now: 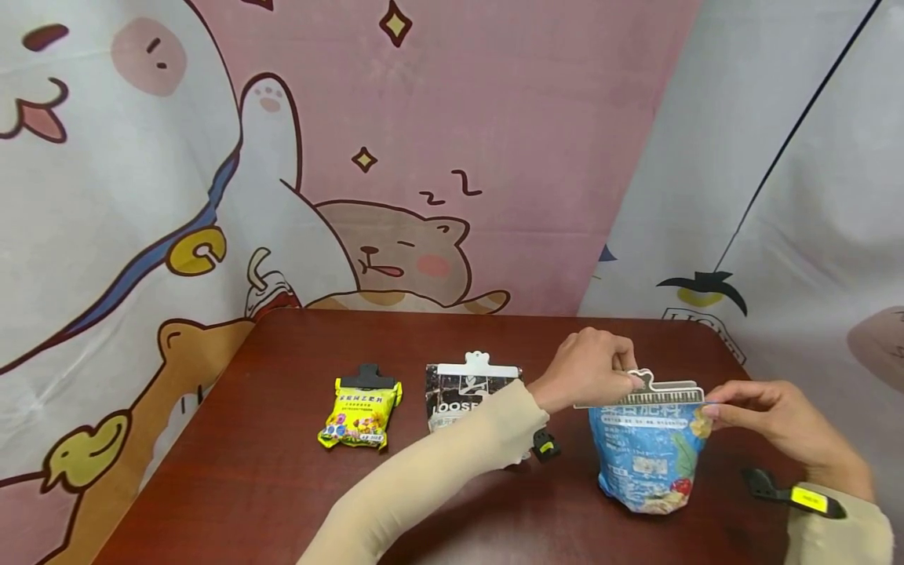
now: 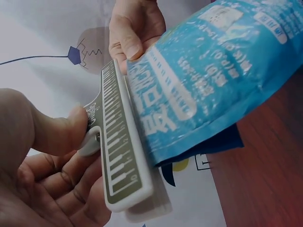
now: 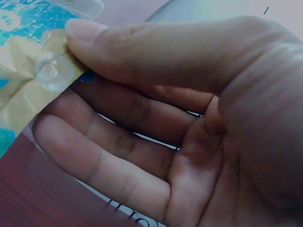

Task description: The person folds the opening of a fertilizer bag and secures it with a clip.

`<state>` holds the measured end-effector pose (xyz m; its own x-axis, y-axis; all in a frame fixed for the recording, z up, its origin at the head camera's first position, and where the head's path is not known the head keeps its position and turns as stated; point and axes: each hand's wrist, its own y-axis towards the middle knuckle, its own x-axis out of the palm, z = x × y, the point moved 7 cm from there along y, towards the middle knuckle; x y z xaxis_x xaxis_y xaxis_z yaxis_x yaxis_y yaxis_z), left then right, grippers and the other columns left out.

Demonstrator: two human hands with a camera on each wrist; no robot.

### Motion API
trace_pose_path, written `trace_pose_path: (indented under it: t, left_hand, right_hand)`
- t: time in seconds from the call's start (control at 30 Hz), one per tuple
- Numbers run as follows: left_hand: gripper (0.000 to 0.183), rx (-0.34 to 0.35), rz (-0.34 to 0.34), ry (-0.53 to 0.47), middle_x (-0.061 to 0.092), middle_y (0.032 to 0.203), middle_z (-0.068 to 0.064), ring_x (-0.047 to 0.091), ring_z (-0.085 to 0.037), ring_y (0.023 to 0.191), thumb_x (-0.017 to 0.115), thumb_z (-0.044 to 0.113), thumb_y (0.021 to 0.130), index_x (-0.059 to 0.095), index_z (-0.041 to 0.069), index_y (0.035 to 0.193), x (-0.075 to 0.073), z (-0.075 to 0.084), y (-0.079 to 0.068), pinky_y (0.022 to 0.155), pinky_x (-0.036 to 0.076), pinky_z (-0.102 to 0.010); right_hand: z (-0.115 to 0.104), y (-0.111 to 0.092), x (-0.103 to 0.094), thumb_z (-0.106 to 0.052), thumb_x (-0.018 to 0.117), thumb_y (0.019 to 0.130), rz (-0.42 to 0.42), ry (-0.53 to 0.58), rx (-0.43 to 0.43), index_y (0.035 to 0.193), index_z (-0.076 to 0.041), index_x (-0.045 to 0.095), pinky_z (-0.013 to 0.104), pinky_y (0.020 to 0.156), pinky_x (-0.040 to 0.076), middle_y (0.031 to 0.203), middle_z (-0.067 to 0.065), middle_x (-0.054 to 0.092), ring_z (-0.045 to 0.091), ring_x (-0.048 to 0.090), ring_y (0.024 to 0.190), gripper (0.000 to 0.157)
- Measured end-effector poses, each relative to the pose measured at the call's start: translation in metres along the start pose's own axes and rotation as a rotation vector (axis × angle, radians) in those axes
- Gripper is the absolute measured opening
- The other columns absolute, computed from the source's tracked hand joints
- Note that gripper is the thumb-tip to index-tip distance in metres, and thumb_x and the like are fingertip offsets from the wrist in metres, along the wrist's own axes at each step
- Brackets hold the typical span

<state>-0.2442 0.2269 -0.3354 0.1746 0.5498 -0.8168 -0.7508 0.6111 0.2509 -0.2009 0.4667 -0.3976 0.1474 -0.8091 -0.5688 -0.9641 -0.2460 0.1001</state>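
A blue printed bag (image 1: pixel 644 463) stands upright at the right of the table. My left hand (image 1: pixel 592 365) pinches the handles of a wide bulldog clip (image 2: pixel 124 142), which has a white rim and a ruler-like scale on a dark face. Its long bar lies along the bag's top edge, overlapping it in the head view. With thumb and fingers, my right hand (image 1: pixel 777 416) pinches the upper right corner of the bag, a yellowish part (image 3: pixel 35 75) in the right wrist view.
Left on the brown table (image 1: pixel 233 471) lies a yellow bag (image 1: pixel 362 412) with a black clip (image 1: pixel 368 377). A black-and-white bag (image 1: pixel 452 392) with a white clip (image 1: pixel 477 365) is partly hidden behind my left sleeve. A printed cloth (image 1: pixel 537 157) hangs behind the table.
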Motion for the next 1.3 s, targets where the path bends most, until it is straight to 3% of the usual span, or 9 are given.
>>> trace_pose_path:
  t: [0.37,0.77,1.1,1.3]
  left_hand:
    - [0.015,0.018,0.002,0.045,0.056,0.061,0.021,0.049,0.005,0.059,0.077,0.033,0.087,0.069,0.031,0.076,0.008,0.004,0.001,0.054,0.037,-0.012]
    - [0.015,0.033,0.003,0.022,0.056,0.061,0.019,0.049,0.004,0.059,0.075,0.031,0.087,0.068,0.029,0.074,0.013,0.005,0.004,0.053,0.037,-0.013]
    - [0.012,0.06,-0.004,0.048,0.056,0.065,0.02,0.049,0.004,0.06,0.074,0.03,0.087,0.068,0.029,0.076,0.017,0.01,0.008,0.053,0.037,-0.013]
    - [0.011,0.053,-0.019,0.049,0.057,0.065,0.02,0.049,0.003,0.06,0.074,0.031,0.087,0.069,0.029,0.078,0.021,0.013,0.01,0.053,0.036,-0.013]
  right_hand:
    - [0.006,0.002,-0.001,0.011,0.062,0.095,-0.016,0.036,-0.015,0.098,-0.001,0.073,0.025,0.068,0.059,0.086,-0.005,0.077,0.018,0.075,0.073,0.016]
    - [0.006,-0.005,-0.005,0.003,0.066,0.096,-0.017,-0.006,0.064,0.107,0.004,0.073,0.025,0.07,0.059,0.089,-0.005,0.079,0.019,0.076,0.076,0.013]
    - [0.012,-0.003,-0.005,0.009,0.062,0.096,-0.083,0.098,0.032,0.102,-0.002,0.074,0.031,0.069,0.062,0.089,-0.005,0.078,0.018,0.076,0.076,0.017]
    - [0.016,-0.006,-0.006,0.006,0.063,0.096,-0.102,0.1,0.093,0.103,-0.004,0.076,0.028,0.07,0.061,0.089,-0.006,0.079,0.019,0.077,0.078,0.018]
